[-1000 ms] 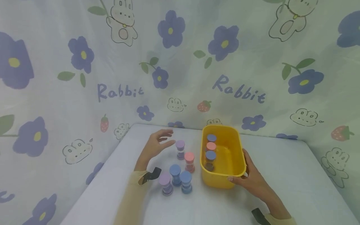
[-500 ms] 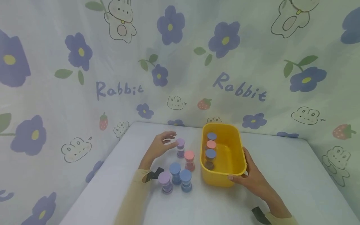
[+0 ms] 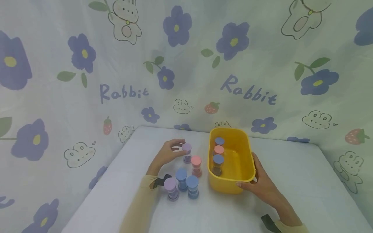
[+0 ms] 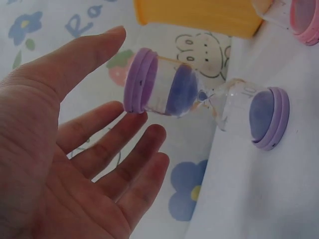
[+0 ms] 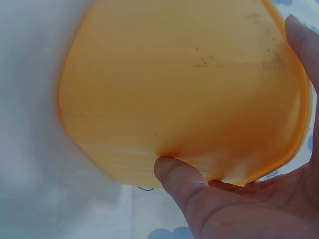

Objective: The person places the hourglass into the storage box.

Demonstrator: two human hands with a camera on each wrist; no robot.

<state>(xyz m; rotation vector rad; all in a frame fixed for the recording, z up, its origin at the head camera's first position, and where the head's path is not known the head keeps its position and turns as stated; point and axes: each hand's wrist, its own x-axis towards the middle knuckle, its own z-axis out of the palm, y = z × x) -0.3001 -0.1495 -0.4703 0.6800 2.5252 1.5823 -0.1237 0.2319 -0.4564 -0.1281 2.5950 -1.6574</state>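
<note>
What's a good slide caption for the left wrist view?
Left hand at the upper end of a standing purple-capped hourglass, part of a yellow bin at the top edge.

The left wrist view's top edge crops the yellow bin (image 4: 202,16).

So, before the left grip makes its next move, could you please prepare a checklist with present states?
1. Far purple hourglass upright: ok.
2. Left grip at its top cap: ok.
3. Left thumb touching cap: not ok, gap in left wrist view.
4. Left fingertips touching cap: cannot tell.
5. Right grip holding yellow bin: ok.
6. Free room inside bin's right side: ok.
</note>
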